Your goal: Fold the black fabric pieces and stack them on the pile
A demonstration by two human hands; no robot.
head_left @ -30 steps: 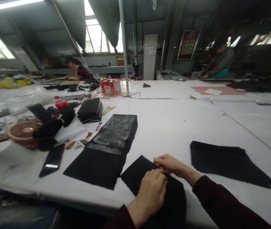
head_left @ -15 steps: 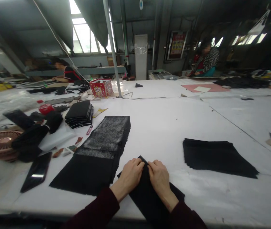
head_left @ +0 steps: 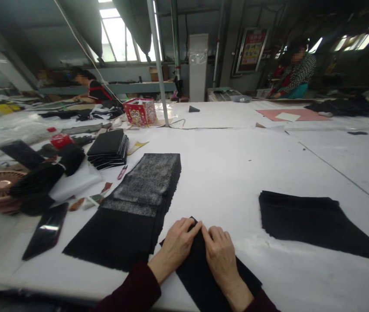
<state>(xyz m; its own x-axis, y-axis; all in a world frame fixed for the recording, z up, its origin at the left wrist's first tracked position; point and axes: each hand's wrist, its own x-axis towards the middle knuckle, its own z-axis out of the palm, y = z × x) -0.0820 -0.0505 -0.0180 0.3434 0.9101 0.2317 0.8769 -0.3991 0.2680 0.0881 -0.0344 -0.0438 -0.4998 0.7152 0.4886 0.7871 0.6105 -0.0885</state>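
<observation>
A piece of black fabric lies at the table's near edge, its far corner pointing away from me. My left hand is closed on it near that corner, index finger stretched toward the right hand. Close beside it, my right hand grips the same fabric with bent fingers, its index fingertip almost meeting the left one. The fingers hide the fold between them. Left of my hands is a stack of black fabric pieces, the far part speckled grey. Another black fabric stack lies to the right.
On the left are a phone, a pink fan, dark bundles, thread snips and a folded black stack. A red box stands by a pole. Two people work beyond the white table.
The view has shifted slightly, so the right stack appears farther right. My hands stay at the fabric's far corner; the fingers have moved, with the index fingers now stretched out more.
</observation>
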